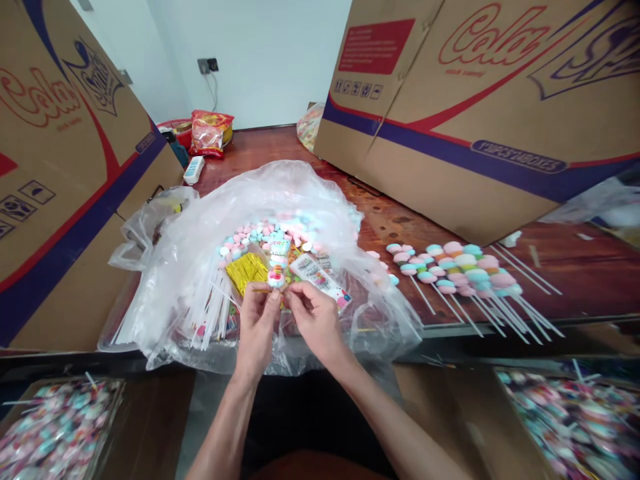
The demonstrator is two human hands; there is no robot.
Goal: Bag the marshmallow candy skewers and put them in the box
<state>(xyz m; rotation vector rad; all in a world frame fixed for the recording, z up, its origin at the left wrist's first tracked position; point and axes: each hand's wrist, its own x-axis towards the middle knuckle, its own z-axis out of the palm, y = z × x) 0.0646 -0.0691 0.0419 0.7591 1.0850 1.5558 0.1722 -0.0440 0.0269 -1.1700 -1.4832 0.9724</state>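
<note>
A clear plastic bag [200,267] lies open on the counter [280,143], holding loose pastel marshmallows [270,233], white sticks [210,313], a bundle of gold twist ties [246,272] and printed wrappers [320,277]. Right of the bag lies a row of finished marshmallow skewers [460,267]. Both forearms reach forward over the bag's near edge. The left hand [257,327] and right hand [315,323] meet, fingers pinched closed on a wrapped marshmallow skewer [277,267] that stands roughly upright, long axis vertical, marshmallow end up.
</note>
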